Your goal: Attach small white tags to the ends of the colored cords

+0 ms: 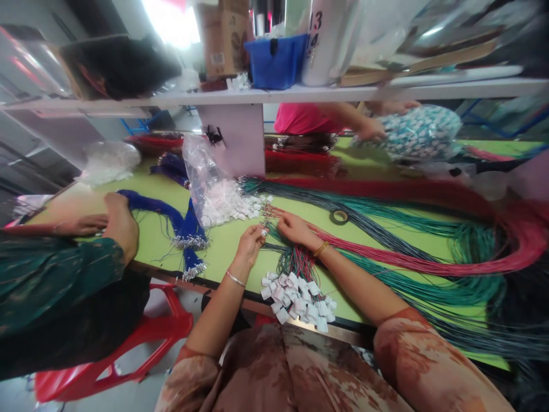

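In my left hand (251,243) is a small white connector (264,232), pinched between thumb and fingertips. Just to its right, my right hand (295,230) is closed at the ends of the red wires (369,249); its fingertips are partly hidden, so what they grip cannot be made out. A pile of loose white connectors (231,200) spills from a clear plastic bag (199,171) beyond my left hand. Below my hands, a bunch of white connectors with wires attached (298,297) lies at the table's front edge. Green wires (403,280) and grey wires (364,212) run to the right.
A roll of tape (339,216) lies among the wires. Blue wire bundles (171,217) lie to the left, near a co-worker's arm (122,226). A shelf (274,96) with a blue bin (277,62) crosses above. Behind it, another person's hands hold a bag (422,133).
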The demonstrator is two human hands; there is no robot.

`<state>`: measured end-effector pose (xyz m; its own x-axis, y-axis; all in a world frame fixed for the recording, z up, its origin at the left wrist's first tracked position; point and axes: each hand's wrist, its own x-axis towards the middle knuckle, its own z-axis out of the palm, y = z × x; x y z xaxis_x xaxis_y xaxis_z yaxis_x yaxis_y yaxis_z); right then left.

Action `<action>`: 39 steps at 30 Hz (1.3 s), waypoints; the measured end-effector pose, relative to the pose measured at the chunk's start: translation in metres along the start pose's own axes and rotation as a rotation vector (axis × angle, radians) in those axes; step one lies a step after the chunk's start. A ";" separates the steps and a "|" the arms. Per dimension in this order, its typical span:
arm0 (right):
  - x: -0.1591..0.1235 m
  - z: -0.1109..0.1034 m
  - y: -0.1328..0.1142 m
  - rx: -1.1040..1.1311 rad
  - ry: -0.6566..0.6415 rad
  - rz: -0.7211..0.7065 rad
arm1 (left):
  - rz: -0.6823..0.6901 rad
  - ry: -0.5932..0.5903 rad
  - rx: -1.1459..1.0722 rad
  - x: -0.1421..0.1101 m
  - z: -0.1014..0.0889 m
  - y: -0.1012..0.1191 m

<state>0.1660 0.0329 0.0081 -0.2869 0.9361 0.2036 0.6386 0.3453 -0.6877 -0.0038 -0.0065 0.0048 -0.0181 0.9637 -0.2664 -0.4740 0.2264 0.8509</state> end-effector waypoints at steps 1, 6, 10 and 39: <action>0.002 0.001 -0.001 0.089 0.001 -0.012 | 0.013 -0.005 -0.012 0.000 -0.001 -0.001; 0.011 0.010 -0.020 0.469 -0.024 -0.037 | 0.057 -0.053 -0.036 -0.005 -0.002 -0.001; 0.007 0.008 -0.030 0.533 -0.014 -0.050 | 0.073 -0.059 -0.093 -0.008 -0.002 0.000; -0.028 0.006 -0.030 0.146 -0.051 -0.140 | 0.135 -0.016 -0.079 -0.009 0.008 -0.017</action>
<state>0.1502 -0.0038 0.0191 -0.4036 0.8738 0.2712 0.4806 0.4547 -0.7499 0.0112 -0.0182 -0.0038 -0.0725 0.9869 -0.1438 -0.5363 0.0830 0.8399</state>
